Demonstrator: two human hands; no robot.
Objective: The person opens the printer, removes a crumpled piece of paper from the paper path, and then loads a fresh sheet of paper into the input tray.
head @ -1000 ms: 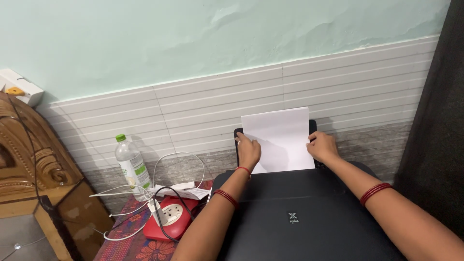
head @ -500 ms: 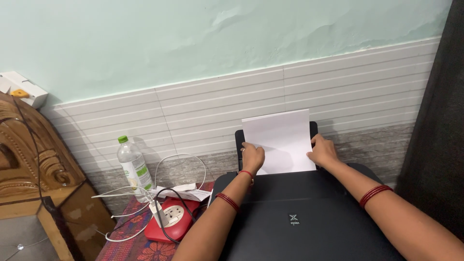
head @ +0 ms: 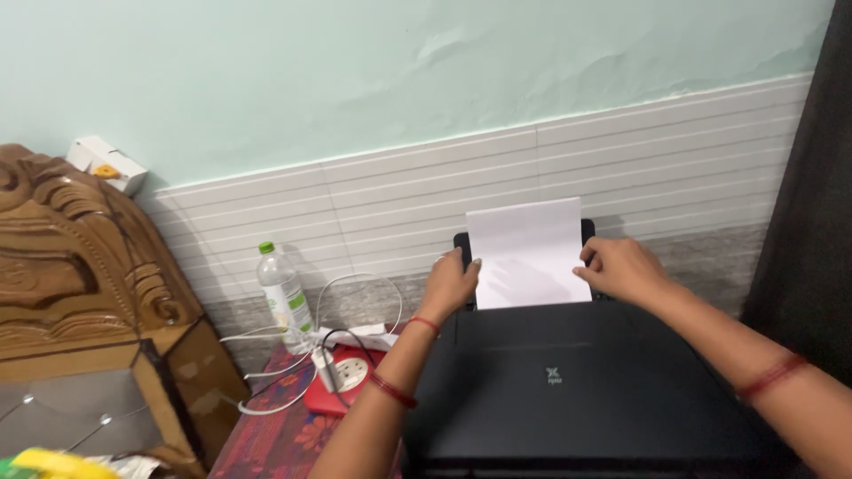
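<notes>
At the printer's (head: pixel 568 390) rear tray, left hand (head: pixel 448 286) and right hand (head: pixel 621 269) are seating white paper (head: pixel 525 253), fingers loosely curled against its side edges; next, I'd judge, it needs squaring

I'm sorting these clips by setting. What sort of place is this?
Probably a room in a home: a black printer loaded with white paper beside a carved wooden headboard, with a water bottle against a tiled wall.

Pale green wall (head: pixel 266 80), ribbed grey tiles (head: pixel 373 204), carved wooden headboard (head: pixel 71 257), dark curtain (head: pixel 812 204)
</notes>
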